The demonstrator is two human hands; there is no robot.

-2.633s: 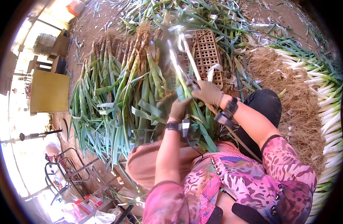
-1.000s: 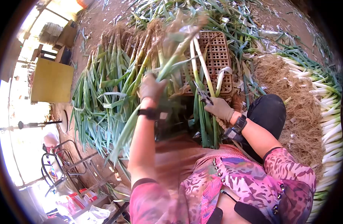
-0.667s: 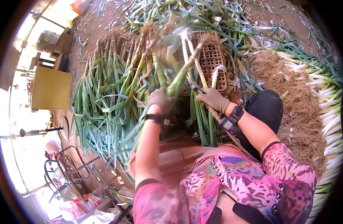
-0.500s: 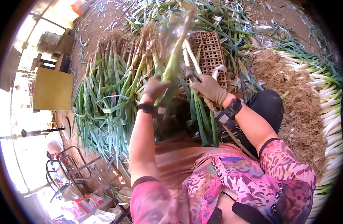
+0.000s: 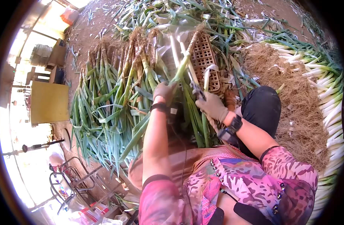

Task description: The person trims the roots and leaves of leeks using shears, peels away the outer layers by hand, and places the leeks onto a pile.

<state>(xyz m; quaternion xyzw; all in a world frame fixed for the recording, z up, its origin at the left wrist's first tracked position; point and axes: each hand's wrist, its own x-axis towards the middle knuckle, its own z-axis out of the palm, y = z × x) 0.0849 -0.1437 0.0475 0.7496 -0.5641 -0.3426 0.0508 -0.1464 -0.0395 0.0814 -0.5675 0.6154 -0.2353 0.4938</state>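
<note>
My gloved left hand [image 5: 164,93] is closed around a leek [image 5: 185,64] that slants up to the right, its root end at the top and its green leaves trailing down past my wrist. My gloved right hand [image 5: 213,107] grips a dark hand tool [image 5: 197,92] with a hose below it, which looks like an air blow gun. Its tip is beside the lower stalks. Leeks with bared white shanks [image 5: 190,71] lean between my hands, their green leaves [image 5: 196,125] reaching toward my lap. Fingers hide part of the tool.
Unpeeled leeks [image 5: 115,90] lie in a thick row to my left. A plastic crate [image 5: 204,52] stands ahead, with leaf scraps [image 5: 168,15] beyond it. At right are white leeks [image 5: 331,108] with bushy roots [image 5: 292,123]. A yellow board [image 5: 49,103] and metal frame [image 5: 80,176] are left.
My left hand has moved right and slightly down, bringing the leek closer to the tool. My right hand is a little lower. The view has shifted slightly.
</note>
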